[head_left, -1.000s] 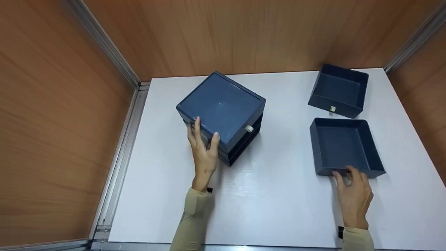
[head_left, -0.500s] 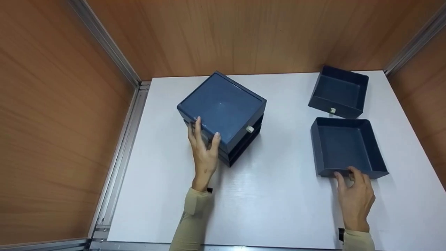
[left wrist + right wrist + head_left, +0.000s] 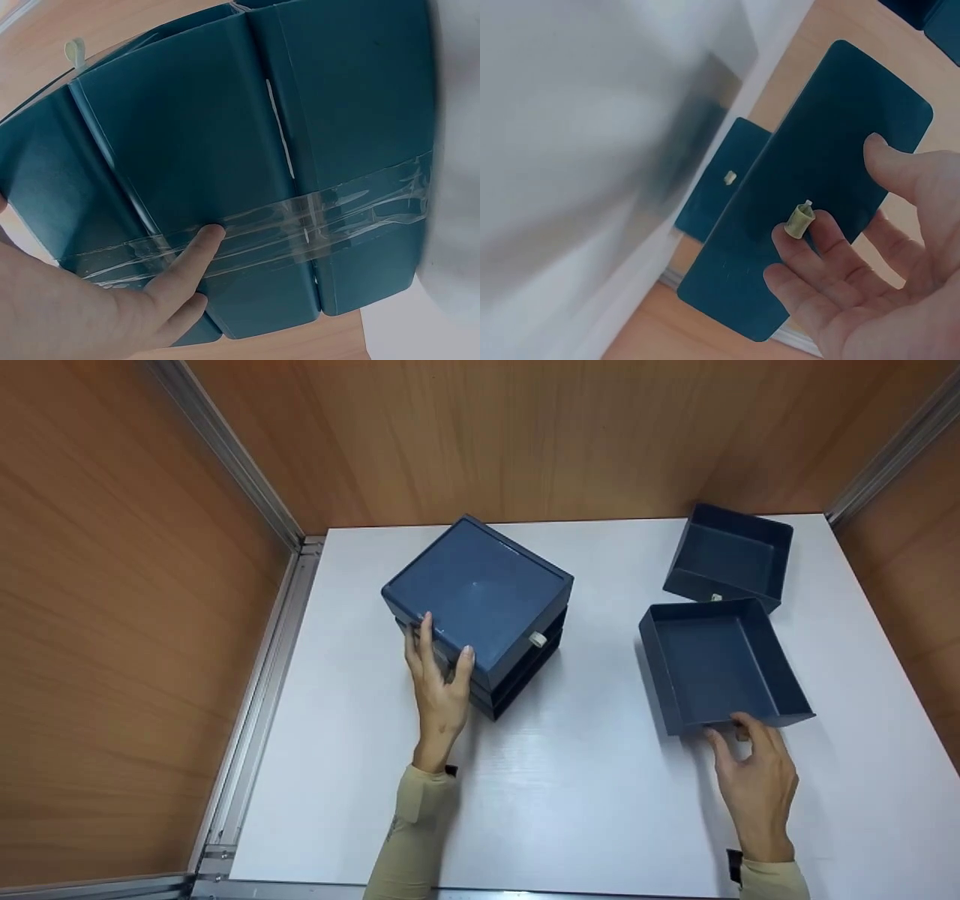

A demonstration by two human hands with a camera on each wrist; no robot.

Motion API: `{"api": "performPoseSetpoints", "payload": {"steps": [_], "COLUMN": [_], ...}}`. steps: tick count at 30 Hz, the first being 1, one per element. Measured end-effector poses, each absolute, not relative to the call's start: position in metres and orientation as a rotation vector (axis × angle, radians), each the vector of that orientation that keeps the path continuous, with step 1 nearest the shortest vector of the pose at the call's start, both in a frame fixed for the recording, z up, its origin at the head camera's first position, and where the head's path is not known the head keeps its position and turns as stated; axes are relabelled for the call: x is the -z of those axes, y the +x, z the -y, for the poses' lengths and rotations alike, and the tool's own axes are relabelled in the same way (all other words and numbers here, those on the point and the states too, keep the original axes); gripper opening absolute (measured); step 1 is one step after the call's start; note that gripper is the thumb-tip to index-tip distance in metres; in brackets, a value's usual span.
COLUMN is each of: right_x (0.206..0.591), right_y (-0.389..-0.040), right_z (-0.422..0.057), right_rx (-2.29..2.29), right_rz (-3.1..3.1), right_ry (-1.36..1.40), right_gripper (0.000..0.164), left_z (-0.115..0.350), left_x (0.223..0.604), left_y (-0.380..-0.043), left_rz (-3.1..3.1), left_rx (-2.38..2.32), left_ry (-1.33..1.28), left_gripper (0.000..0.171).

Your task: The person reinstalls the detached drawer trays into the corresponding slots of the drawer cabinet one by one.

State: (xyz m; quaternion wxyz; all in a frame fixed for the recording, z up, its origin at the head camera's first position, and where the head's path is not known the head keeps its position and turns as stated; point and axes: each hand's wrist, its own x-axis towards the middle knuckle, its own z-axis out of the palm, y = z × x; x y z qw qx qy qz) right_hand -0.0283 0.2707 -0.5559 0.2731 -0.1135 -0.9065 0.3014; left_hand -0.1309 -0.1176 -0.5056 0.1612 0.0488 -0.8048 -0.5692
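On a white surface [image 3: 577, 817], a left hand [image 3: 441, 697] rests outstretched fingers [image 3: 426, 637] against a blue cabinet [image 3: 480, 585], slots [image 3: 529, 658] facing near right, as the right hand [image 3: 757, 791] grips the near wall [image 3: 832, 135] of a drawer [image 3: 712, 667] well right of the cabinet.

Shallow, square-cornered, dark-blue plastic drawer [image 3: 716, 671], pale-tabbed at front, held raised, open side up. Three-tiered dark-blue plastic cabinet [image 3: 476, 585] noted left, upright, clear-taped along side, two lower tiers open-fronted.
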Motion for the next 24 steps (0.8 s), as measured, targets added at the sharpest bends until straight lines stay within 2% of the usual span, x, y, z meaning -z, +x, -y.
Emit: {"api": "performPoseSetpoints", "payload": {"steps": [24], "right_x": [0.532], "right_y": [-0.018], "right_z": [-0.251], "right_rx": [-0.871], "right_rz": [2.501], "right_ry": [-0.143], "right_gripper": [0.041], "left_z": [0.118], "left_x": [0.507], "left_y": [-0.131], "left_rz": [2.287], "left_rx": [1.597], "left_ry": [0.137], "left_gripper": [0.079]}}
